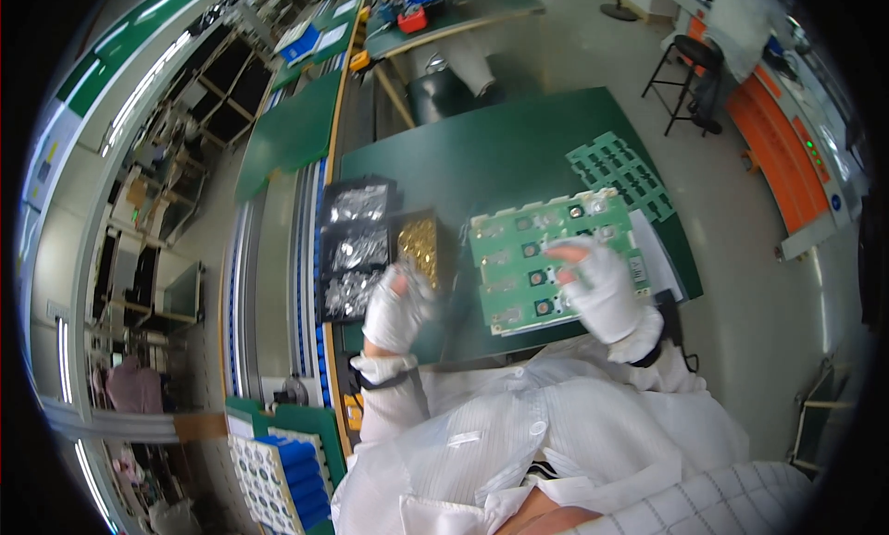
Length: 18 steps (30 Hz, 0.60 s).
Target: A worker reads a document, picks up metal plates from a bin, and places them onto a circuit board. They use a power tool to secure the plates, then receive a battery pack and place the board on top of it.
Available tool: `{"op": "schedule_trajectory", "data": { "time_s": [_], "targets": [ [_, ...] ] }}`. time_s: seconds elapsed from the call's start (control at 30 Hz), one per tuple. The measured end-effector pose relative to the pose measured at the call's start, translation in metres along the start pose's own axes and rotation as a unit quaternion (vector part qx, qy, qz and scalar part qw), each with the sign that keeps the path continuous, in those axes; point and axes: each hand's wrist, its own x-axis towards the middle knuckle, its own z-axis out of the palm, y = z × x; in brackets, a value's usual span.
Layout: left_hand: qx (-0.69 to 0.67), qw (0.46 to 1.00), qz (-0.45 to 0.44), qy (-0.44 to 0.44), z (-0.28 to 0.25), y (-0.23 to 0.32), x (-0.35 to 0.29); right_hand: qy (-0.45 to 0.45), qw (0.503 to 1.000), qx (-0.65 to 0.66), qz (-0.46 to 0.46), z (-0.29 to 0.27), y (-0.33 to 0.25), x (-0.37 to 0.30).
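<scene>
My left hand (395,311), in a white glove with bare fingertips, is at the near edge of the bins of small parts. Motion smears its fingers, so I cannot tell whether they hold anything. Gold-coloured small parts (417,242) fill one bin; silvery metal parts (359,203) lie in the black bins (326,231) beside it. On the right, my right hand (600,290), gloved the same way, is over a light green panel (503,274) with rows of dark square spots. Its thumb and forefinger are apart, with nothing visible between them.
A green lattice-like tray (620,176) lies beyond the panel on the dark green table (444,155). White paper (656,248) shows at the panel's right. A rail line (278,285) runs along the left. Blue-and-white cell packs (287,475) stand lower left; a black stool (694,54) is far right.
</scene>
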Motion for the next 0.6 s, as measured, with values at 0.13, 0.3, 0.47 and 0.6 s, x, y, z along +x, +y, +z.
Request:
{"op": "schedule_trajectory", "data": {
  "time_s": [0.13,0.3,0.47,0.6],
  "targets": [
    [0.161,0.983,-0.081,-0.043,0.055,-0.040,-0.009,-0.036,0.986,0.135,-0.091,0.047,-0.016,0.014],
    [0.153,0.968,-0.158,-0.118,0.051,-0.068,-0.009,-0.146,0.934,0.317,0.072,0.066,-0.012,0.011],
    [0.032,0.954,-0.237,-0.180,0.051,-0.069,-0.010,-0.215,0.897,0.366,0.122,0.075,-0.002,0.011],
    [0.069,0.974,-0.182,-0.113,0.055,-0.072,-0.010,-0.241,0.861,0.423,0.152,0.079,0.000,0.012]
  ]
}}
